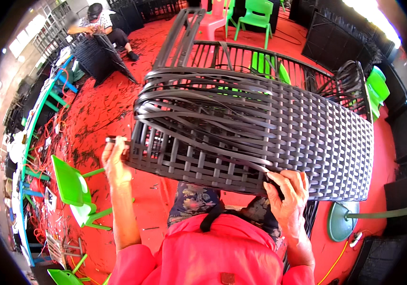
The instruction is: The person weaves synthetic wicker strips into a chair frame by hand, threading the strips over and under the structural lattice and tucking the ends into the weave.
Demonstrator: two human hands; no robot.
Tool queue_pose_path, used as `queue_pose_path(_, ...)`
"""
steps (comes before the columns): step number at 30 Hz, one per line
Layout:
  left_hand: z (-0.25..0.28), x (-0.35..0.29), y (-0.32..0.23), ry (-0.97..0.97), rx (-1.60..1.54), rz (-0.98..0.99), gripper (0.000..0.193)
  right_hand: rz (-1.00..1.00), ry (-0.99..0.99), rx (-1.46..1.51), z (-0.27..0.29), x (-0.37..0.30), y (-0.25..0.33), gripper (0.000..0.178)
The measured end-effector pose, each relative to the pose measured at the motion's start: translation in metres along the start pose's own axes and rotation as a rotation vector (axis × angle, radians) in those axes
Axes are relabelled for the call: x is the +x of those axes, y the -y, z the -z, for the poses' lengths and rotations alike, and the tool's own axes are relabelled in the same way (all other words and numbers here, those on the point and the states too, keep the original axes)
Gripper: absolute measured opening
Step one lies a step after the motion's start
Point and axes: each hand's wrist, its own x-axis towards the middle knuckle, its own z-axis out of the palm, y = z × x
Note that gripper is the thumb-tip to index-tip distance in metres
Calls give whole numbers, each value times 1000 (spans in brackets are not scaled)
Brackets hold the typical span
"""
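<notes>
A half-woven panel [317, 137] of dark plastic rattan lies across my lap, part of a black furniture frame. Its right part is tightly woven, while toward the left several loose flat strips [189, 102] bunch and loop over bare slats. At the panel's near edge, my right hand [289, 197] is closed, with thumb and fingers pinching a dark plastic strip. Beside the left end, my left hand [117, 164] is closed with its fingers bent upward. A short dark piece shows at those fingertips, too small to make out.
Green chairs [73, 187] stand on the red floor [84, 123] to the left, with more behind the frame near a pink chair [211, 23]. Far left, another person [100, 23] works on a black woven piece. A round green base with a pole [343, 221] stands at right.
</notes>
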Motion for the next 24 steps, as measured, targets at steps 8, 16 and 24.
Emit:
queue_pose_path(8,13,-8,-16,-8,1082,-390,26,-6,-8,13,4,-4,-4,25)
queue_pose_path(16,-115,-115,-38,871,777,-987,22,53,-32,43,0,-2,-7,20)
queue_pose_path(24,-172,-129,-19,1180,872,-1116,26,27,-20,72,12,-8,-6,25)
